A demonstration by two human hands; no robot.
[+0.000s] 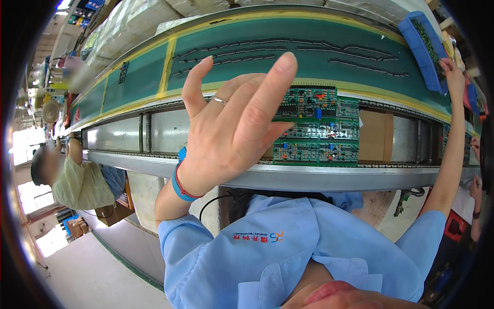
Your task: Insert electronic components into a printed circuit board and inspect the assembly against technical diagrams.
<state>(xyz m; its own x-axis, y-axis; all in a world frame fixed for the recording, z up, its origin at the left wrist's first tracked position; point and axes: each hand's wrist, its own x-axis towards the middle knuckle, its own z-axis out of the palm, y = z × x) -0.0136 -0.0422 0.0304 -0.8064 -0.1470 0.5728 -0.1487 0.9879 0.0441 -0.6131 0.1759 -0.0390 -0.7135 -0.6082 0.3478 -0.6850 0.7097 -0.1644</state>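
Left hand (234, 126), grip apart, hovers over a green circuit board (316, 129); right hand (453, 72), grip unclear, reaches a blue plastic tray (414, 38).

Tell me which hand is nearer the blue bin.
Right. The right hand reaches up to the blue bin and touches its edge; the left hand is raised open, far left of it, in front of the green circuit board.

White plastic-wrapped bundles (135, 23) lie beyond the belt, upper left; a brown cardboard sheet (375, 136) stands beside the boards.

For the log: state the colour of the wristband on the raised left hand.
Blue with a red cord, on the wristband; head view.
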